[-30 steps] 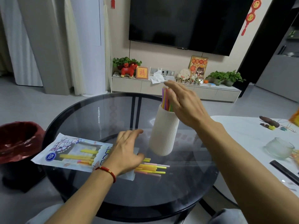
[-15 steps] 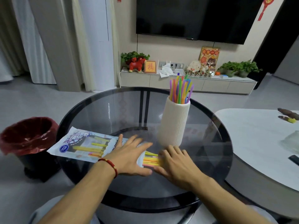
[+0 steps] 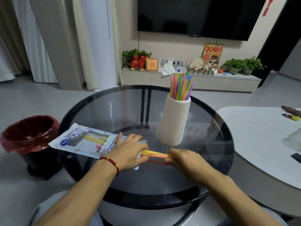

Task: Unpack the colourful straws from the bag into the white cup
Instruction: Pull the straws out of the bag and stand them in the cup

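Observation:
A printed plastic straw bag (image 3: pixel 84 144) lies flat on the round glass table (image 3: pixel 114 111), with yellow straws visible through its window. My left hand (image 3: pixel 130 151) presses flat on the bag's open right end. My right hand (image 3: pixel 184 160) grips the ends of a few straws (image 3: pixel 155 155), yellow, pink and red, which stick out of the bag's mouth between my two hands. Behind them stands the ribbed white cup (image 3: pixel 175 121), upright, with several colourful straws (image 3: pixel 180 86) fanning out of its top.
A black bin with a red liner (image 3: pixel 27 136) stands on the floor left of the table. A white oval table (image 3: pixel 260 137) adjoins on the right, with small items at its far edge. A TV cabinet runs along the back wall.
My right hand came down from the cup's top to the table and took hold of the straws at the bag's mouth. It has drawn them rightwards. My left hand stayed on the bag.

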